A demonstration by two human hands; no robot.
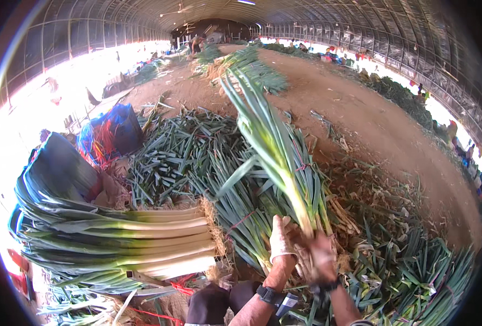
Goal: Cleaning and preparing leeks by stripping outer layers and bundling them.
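A bunch of long green onions (276, 149) leans up and away in front of me, its leaves pointing to the far end of the shed. Its white stalks run down between my hands. My left hand (282, 242), in a pale glove with bare fingertips, is closed at the left side of the lower stalks. My right hand (322, 254) wraps the stalks' lower end and is blurred by motion. The root ends are mostly hidden by my hands. Tied green onion bundles (241, 212) lie just beyond and to the left.
A thick stack of green onions (165, 239) lies sideways at left, roots toward me. Behind it are a blue bag (122, 130) and red string (104, 142). Leafy trimmings (382, 266) spread at right. More onion bundles (257, 68) rest on the dirt floor (339, 103) farther off.
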